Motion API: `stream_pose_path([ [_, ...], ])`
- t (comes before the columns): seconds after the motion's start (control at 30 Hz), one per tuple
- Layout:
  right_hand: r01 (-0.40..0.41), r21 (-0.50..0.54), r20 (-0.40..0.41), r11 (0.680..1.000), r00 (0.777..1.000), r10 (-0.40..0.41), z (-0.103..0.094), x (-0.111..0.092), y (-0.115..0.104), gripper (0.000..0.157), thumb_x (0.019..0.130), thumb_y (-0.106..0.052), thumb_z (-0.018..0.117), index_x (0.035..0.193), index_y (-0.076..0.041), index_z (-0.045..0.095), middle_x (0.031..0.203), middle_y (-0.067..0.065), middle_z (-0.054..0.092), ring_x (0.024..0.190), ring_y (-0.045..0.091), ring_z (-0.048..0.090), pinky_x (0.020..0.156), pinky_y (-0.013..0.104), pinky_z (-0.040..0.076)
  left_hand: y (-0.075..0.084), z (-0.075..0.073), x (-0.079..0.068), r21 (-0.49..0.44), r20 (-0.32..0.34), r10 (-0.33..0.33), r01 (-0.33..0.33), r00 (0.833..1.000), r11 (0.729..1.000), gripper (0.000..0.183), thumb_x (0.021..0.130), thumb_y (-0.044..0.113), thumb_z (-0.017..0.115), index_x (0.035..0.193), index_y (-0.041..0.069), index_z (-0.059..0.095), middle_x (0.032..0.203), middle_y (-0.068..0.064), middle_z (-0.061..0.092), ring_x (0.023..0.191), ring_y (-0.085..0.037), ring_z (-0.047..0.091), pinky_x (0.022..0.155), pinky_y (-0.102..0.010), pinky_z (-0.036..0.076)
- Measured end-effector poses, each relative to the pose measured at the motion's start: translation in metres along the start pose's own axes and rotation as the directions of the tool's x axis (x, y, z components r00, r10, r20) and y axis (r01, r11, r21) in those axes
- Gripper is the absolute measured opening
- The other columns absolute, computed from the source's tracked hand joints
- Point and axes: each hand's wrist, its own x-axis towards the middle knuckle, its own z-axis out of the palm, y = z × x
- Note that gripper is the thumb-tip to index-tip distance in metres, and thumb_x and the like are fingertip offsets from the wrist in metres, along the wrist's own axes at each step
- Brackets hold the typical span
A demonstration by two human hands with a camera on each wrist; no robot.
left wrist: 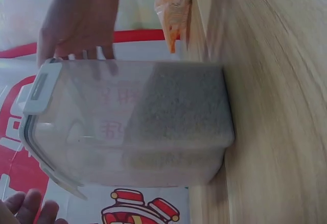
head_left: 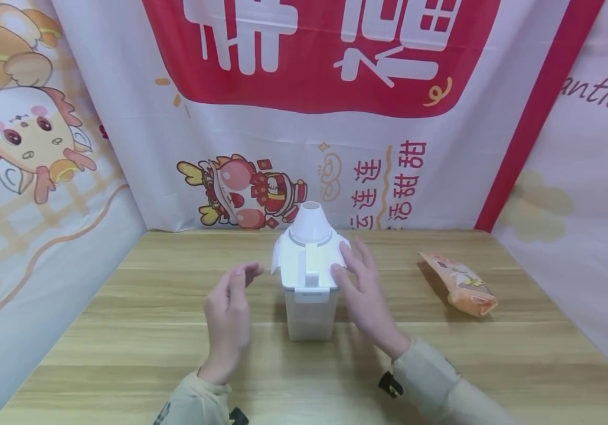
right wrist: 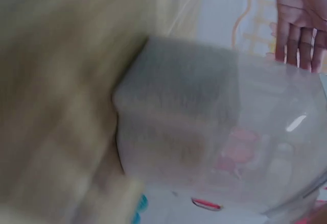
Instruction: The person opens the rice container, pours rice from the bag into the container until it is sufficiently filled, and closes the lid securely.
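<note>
A clear plastic storage container (head_left: 311, 316) stands upright on the table, with a white lid (head_left: 294, 254) and a white cone-shaped top piece (head_left: 310, 223). Greyish, grainy contents fill its lower part, seen through the wall in both wrist views. Side flaps on the lid stick outward. My right hand (head_left: 363, 289) is at the lid's right side, its fairly straight fingers touching the edge. To the left of the container, my left hand (head_left: 229, 316) is held apart from it, fingers loosely bent and holding nothing.
An orange and clear plastic packet (head_left: 460, 283) lies on the right part of the wooden table (head_left: 176, 307). Printed cloth (head_left: 261, 130) hangs behind the table and along both sides.
</note>
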Motion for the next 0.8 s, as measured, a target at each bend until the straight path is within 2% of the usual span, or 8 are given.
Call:
stream_pose_path([
  [0.07, 0.067, -0.088, 0.000, 0.994, 0.998, -0.067, -0.002, 0.001, 0.000, 0.053, 0.103, -0.039, 0.048, 0.149, -0.012, 0.044, 0.159, 0.001, 0.026, 0.146, 0.022, 0.014, 0.115, 0.058, 0.012, -0.003, 0.002, 0.002, 0.051, 0.047, 0.040, -0.042, 0.998, 0.998, 0.040, 0.108, 0.028, 0.036, 0.121, 0.006, 0.066, 0.122, -0.005, 0.066, 0.118, -0.017, 0.058, 0.102, -0.035, 0.044],
  [0.13, 0.140, -0.148, -0.001, 0.979, 0.990, -0.142, -0.005, 0.002, 0.000, 0.049, 0.103, -0.037, 0.048, 0.145, -0.010, 0.048, 0.155, 0.002, 0.034, 0.145, 0.021, 0.020, 0.116, 0.055, 0.015, -0.006, 0.004, 0.004, 0.100, 0.104, 0.059, -0.070, 0.993, 0.993, 0.042, 0.109, 0.029, 0.035, 0.129, 0.004, 0.062, 0.132, -0.008, 0.061, 0.125, -0.021, 0.053, 0.106, -0.038, 0.041],
  [0.23, 0.215, -0.180, 0.001, 0.960, 0.976, -0.219, -0.007, 0.004, 0.002, 0.046, 0.103, -0.033, 0.051, 0.141, -0.006, 0.053, 0.151, 0.006, 0.042, 0.141, 0.023, 0.029, 0.114, 0.054, 0.023, -0.009, 0.009, 0.005, 0.141, 0.192, 0.062, -0.090, 0.979, 0.986, 0.047, 0.109, 0.030, 0.032, 0.136, -0.001, 0.055, 0.139, -0.012, 0.054, 0.131, -0.025, 0.047, 0.109, -0.040, 0.038],
  [0.37, 0.281, -0.188, -0.002, 0.941, 0.958, -0.286, -0.009, 0.005, 0.007, 0.045, 0.101, -0.031, 0.055, 0.138, -0.004, 0.055, 0.148, 0.008, 0.045, 0.136, 0.021, 0.037, 0.110, 0.052, 0.032, -0.010, 0.013, 0.004, 0.145, 0.266, 0.042, -0.083, 0.963, 0.986, 0.051, 0.109, 0.033, 0.030, 0.140, -0.002, 0.050, 0.143, -0.010, 0.049, 0.134, -0.021, 0.043, 0.110, -0.037, 0.035],
  [0.47, 0.341, -0.176, -0.012, 0.923, 0.937, -0.349, -0.011, 0.006, 0.011, 0.042, 0.100, -0.027, 0.059, 0.134, -0.003, 0.058, 0.145, 0.008, 0.049, 0.134, 0.020, 0.041, 0.109, 0.049, 0.036, -0.008, 0.015, 0.003, 0.140, 0.288, 0.044, -0.088, 0.957, 0.986, 0.050, 0.109, 0.033, 0.030, 0.142, 0.000, 0.048, 0.145, -0.006, 0.046, 0.134, -0.017, 0.042, 0.111, -0.035, 0.034],
  [0.67, 0.483, -0.165, -0.036, 0.860, 0.868, -0.495, -0.012, 0.007, 0.016, 0.031, 0.096, -0.013, 0.065, 0.124, -0.001, 0.066, 0.135, 0.010, 0.058, 0.128, 0.025, 0.050, 0.107, 0.043, 0.041, -0.008, 0.015, 0.003, 0.152, 0.299, 0.069, -0.119, 0.952, 0.981, 0.050, 0.109, 0.032, 0.030, 0.143, -0.002, 0.046, 0.146, -0.006, 0.045, 0.135, -0.018, 0.041, 0.111, -0.035, 0.033],
  [0.8, 0.503, -0.159, -0.042, 0.850, 0.857, -0.514, -0.013, 0.008, 0.018, 0.029, 0.095, -0.011, 0.065, 0.123, -0.001, 0.066, 0.134, 0.010, 0.060, 0.127, 0.027, 0.051, 0.106, 0.041, 0.041, -0.008, 0.016, 0.003, 0.151, 0.302, 0.071, -0.122, 0.951, 0.981, 0.051, 0.109, 0.033, 0.030, 0.143, -0.002, 0.046, 0.146, -0.007, 0.044, 0.135, -0.018, 0.041, 0.111, -0.035, 0.033],
])
